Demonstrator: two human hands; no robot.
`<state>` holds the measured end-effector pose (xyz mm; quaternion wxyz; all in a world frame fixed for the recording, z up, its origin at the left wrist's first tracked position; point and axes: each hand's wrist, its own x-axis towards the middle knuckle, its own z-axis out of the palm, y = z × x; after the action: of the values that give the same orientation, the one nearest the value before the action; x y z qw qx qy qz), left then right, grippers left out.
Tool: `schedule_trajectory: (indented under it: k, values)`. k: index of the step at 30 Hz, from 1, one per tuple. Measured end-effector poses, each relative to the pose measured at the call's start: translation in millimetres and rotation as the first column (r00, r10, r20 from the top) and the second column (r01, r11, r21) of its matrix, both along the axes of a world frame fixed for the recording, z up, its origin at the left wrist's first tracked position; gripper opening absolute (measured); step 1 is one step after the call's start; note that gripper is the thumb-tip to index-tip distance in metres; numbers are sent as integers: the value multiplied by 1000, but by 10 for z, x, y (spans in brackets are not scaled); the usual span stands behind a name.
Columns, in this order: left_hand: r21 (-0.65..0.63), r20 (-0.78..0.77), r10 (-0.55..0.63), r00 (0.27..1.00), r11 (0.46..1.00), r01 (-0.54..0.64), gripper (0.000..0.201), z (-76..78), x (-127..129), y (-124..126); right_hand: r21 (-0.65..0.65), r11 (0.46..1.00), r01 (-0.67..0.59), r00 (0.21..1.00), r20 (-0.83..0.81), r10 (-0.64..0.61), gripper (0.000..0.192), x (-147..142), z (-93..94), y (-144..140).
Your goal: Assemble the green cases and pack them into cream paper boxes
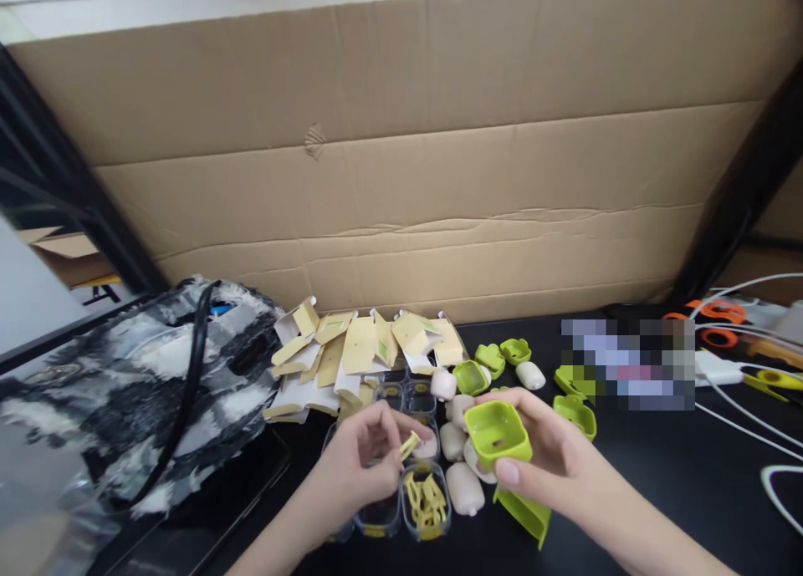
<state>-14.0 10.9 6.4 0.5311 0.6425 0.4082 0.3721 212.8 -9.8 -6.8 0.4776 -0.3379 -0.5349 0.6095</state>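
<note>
Green square cup (pixel 489 430) tilts above a black desk (pixel 665 446), gripped between thumb and fingers of the right hand (pixel 558 455), while the left hand (pixel 364 455) pinches a small yellow piece (pixel 410 446) near a clear container (pixel 427 532) of similar pieces; white rounded objects (pixel 465 488) and pale-yellow boxes (pixel 364 346) lie nearby.

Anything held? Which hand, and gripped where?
Left hand: small yellow piece, pinched near one end. Right hand: green cup, gripped from outside, thumb at the near side.
</note>
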Motion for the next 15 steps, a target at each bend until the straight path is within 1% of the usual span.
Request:
schedule_trajectory:
  k: [2,3,5,7,9,12,15]
  values:
    - [-192,209,31,977,981,10,27,3,0,-4,5,999,-35,999,-29,35,45,-40,-53,-12]
    - [-257,282,51,958,966,24,31,0,4,-6,2,999,-53,998,-39,53,46,-59,-76,-20]
    - [-335,386,76,919,940,63,36,-15,20,-6,-2,997,-74,997,-39,74,49,-87,-111,-34]
    - [-354,444,79,892,931,94,40,-32,41,-4,2,998,-69,997,-17,69,49,-94,-135,-39]
    - [-336,468,78,880,937,95,41,-42,63,-8,11,997,-77,997,9,77,48,-84,-153,-36]
    - [-289,462,106,880,957,37,39,-34,92,-34,26,994,-107,994,38,106,48,-65,-179,-22]
    - [-267,413,145,899,963,-33,42,-9,109,-66,31,994,-106,992,70,104,51,-63,-199,-9]
